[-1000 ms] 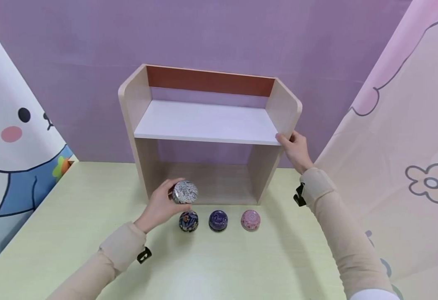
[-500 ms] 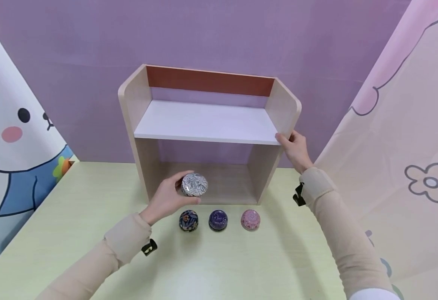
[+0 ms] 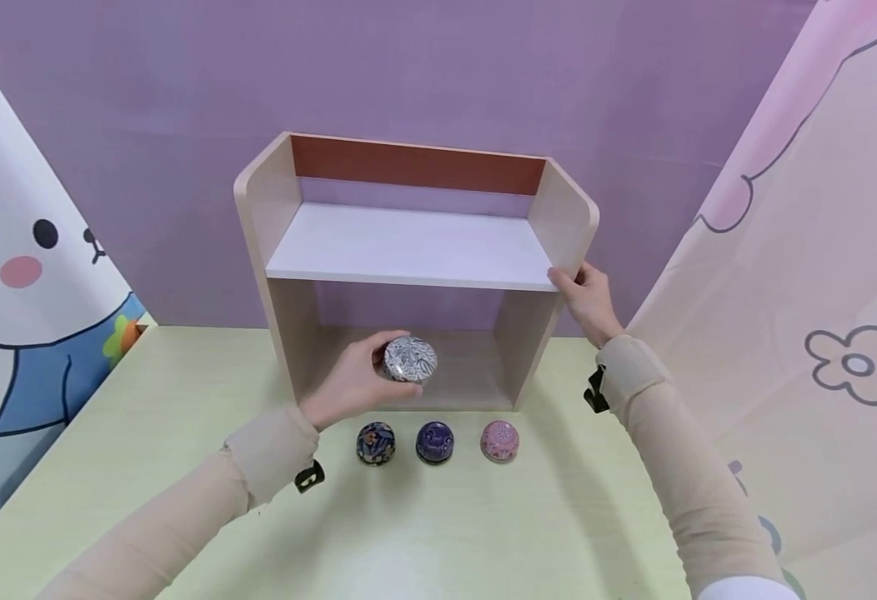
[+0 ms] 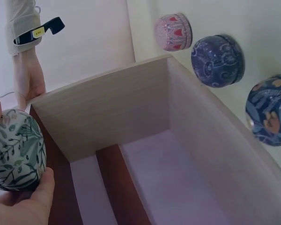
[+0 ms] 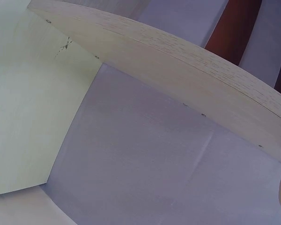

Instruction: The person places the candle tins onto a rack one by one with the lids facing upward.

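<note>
Three tins [image 3: 434, 442] line the table [image 3: 438, 542] before the shelf unit [image 3: 414, 250].

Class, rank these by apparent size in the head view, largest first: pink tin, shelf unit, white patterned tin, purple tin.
1. Shelf unit
2. White patterned tin; nearness to the camera may enlarge it
3. Purple tin and pink tin: too alike to rank

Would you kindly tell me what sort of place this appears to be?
Probably a staged tabletop set: a purple backdrop behind the two-tier shelf unit, with cartoon-printed sheeting beside the pale table.
</note>
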`<state>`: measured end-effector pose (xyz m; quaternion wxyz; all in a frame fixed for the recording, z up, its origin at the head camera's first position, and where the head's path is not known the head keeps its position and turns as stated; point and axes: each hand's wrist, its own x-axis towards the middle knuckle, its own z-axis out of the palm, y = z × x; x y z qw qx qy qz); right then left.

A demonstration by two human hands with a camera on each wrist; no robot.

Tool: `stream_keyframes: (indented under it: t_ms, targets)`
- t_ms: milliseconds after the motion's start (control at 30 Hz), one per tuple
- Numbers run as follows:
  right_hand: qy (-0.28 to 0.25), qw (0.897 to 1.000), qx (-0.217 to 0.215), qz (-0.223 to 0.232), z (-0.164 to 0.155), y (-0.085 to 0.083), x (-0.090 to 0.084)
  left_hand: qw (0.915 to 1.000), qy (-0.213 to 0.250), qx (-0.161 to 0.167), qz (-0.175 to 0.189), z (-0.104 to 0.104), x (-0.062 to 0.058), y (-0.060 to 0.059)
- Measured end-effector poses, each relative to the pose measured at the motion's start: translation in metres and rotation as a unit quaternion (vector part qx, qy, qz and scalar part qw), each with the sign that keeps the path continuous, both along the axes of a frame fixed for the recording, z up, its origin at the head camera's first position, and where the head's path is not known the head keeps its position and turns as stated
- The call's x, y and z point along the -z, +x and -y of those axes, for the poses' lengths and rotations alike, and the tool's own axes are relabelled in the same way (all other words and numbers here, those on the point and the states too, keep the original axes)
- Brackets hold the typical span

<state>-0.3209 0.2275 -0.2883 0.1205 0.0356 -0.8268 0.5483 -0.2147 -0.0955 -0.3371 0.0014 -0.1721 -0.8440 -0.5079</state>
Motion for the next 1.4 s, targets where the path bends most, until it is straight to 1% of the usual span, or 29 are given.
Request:
stream_keyframes:
  t_ms: [267,433,533,767,1000,1133,1267,1400]
  targets:
    - [-0.009,1.0,0.003,-0.005,0.0,-0.002,0.002,0.9997,0.01,0.021,-0.001,-0.01,-0.013,-0.008]
    - [-0.002,1.0,0.004,-0.004,-0.001,-0.002,0.001,0.999,0.026,0.033,0.017,-0.016,-0.02,-0.01]
    - [0.0,1.0,0.002,0.0,0.0,-0.001,0.0,0.9988,0.029,0.035,0.02,-0.02,-0.026,-0.011]
    - [-0.002,1.0,0.005,0.005,0.0,-0.001,0.0,0.9989,0.019,0.044,-0.002,-0.034,-0.043,-0.017]
    - [0.005,1.0,0.003,0.004,-0.001,-0.001,0.0,0.9991,0.001,0.04,-0.016,-0.047,-0.053,-0.026]
    - [0.015,1.0,0.006,-0.002,-0.002,-0.002,0.0,0.9986,-0.006,0.044,-0.029,-0.054,-0.062,-0.031]
    - [0.019,1.0,0.005,-0.004,-0.003,-0.001,0.0,0.9983,0.004,0.042,-0.04,-0.062,-0.07,-0.036]
    - [0.021,1.0,0.003,-0.004,-0.002,0.0,0.002,0.998,0.015,0.037,-0.049,-0.071,-0.074,-0.043]
